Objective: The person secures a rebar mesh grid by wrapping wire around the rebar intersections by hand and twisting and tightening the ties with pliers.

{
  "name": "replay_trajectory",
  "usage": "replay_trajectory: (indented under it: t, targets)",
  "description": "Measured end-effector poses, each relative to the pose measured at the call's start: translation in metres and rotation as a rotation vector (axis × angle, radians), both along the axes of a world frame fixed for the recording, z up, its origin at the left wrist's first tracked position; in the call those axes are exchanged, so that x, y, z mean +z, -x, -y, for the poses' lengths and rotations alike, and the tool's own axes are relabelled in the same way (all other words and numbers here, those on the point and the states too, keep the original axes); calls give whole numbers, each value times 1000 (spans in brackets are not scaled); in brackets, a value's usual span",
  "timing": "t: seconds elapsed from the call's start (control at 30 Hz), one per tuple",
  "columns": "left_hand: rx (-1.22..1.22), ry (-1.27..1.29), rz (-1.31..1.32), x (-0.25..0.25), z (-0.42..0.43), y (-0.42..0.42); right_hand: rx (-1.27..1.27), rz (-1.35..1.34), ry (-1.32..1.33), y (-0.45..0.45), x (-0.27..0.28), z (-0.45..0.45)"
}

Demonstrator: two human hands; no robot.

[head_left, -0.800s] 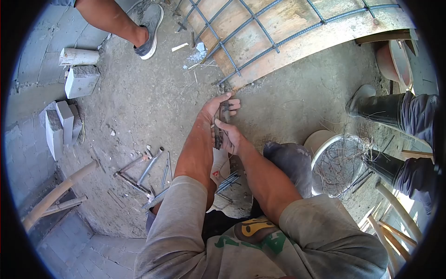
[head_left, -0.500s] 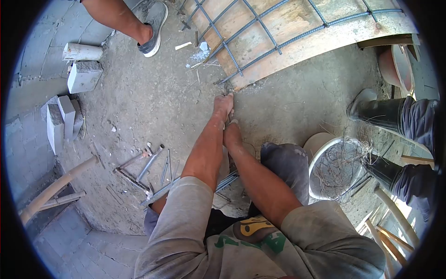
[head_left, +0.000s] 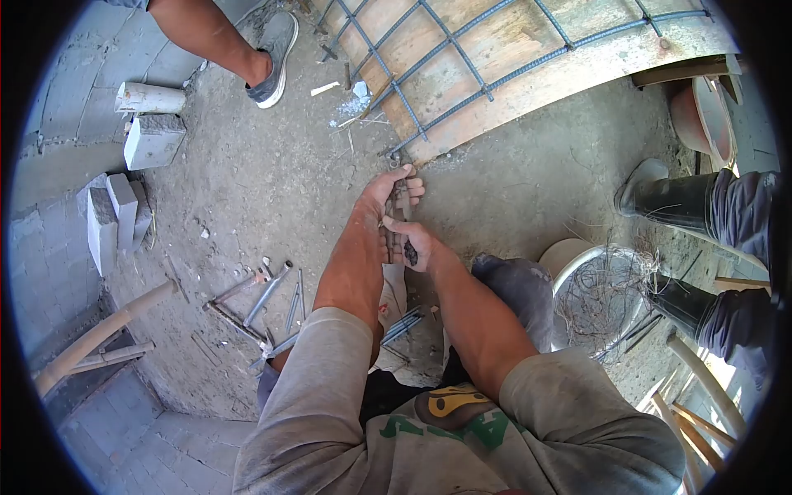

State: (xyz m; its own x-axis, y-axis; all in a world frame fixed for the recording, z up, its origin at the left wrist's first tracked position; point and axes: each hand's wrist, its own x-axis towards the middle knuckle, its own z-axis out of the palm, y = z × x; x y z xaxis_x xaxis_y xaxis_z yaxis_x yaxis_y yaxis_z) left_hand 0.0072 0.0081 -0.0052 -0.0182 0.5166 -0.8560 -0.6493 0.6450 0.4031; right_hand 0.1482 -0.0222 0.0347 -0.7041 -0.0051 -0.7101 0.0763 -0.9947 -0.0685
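In front of my knees, my left hand (head_left: 388,190) has its thumb and fingers curled around a dark, narrow object, too small to identify. Just below it, my right hand (head_left: 419,241) is wrapped around a dark tool (head_left: 410,252), whose end shows at the palm. The two hands nearly touch. Beyond my left hand lies the near corner of a wooden board (head_left: 421,150), with a grid of ribbed steel bars (head_left: 483,88) over it.
Metal rods and tubes (head_left: 268,293) lie at left. A white bucket (head_left: 559,301) holds tangled wire (head_left: 606,289). Another person's boots (head_left: 672,194) are at right, and someone's shoe (head_left: 276,58) is at top left. Pale blocks (head_left: 155,140) stand by the wall.
Both hands have turned from closed fists, seen from the back, so that their fingers and the dark objects show again. The view has shifted slightly.
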Motion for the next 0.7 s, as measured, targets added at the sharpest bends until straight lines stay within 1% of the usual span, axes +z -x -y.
replay_trajectory:
  t: [0.03,0.13,0.2,0.23,0.27,0.33,0.37,0.43,0.47,0.53,0.57,0.63,0.67,0.7]
  targets:
    - [12,-28,62,-1,2,0,55,73,-27,1,0,1]
    - [-258,176,-349,-3,-7,-3,295,537,-574,5,-4,11]
    - [-358,266,-604,-15,-8,-12,244,662,-703,10,-8,19]
    - [-407,312,-733,-10,-11,-19,217,722,-770,13,-7,21]
    - [-419,365,-729,-5,-13,-24,240,741,-740,13,-8,20]
    - [-447,407,-861,-10,-15,-30,282,789,-681,10,-8,14]
    - [-462,431,-926,-13,-15,-33,259,767,-660,8,-13,15]
    - [-479,431,-914,-12,-16,-34,213,717,-614,6,-21,21]
    - [-490,430,-909,-12,-17,-35,262,736,-647,4,-25,25]
    - [-453,421,-911,-14,-18,-38,357,771,-715,5,-13,23]
    - [-434,423,-912,-15,-17,-38,363,787,-746,5,-16,25]
    - [-473,409,-1048,-11,-20,-38,369,810,-808,11,-16,27]
    - [-498,405,-1111,-10,-18,-38,280,713,-660,12,-16,31]
    - [-473,347,-940,-6,-15,-31,191,620,-517,13,1,26]
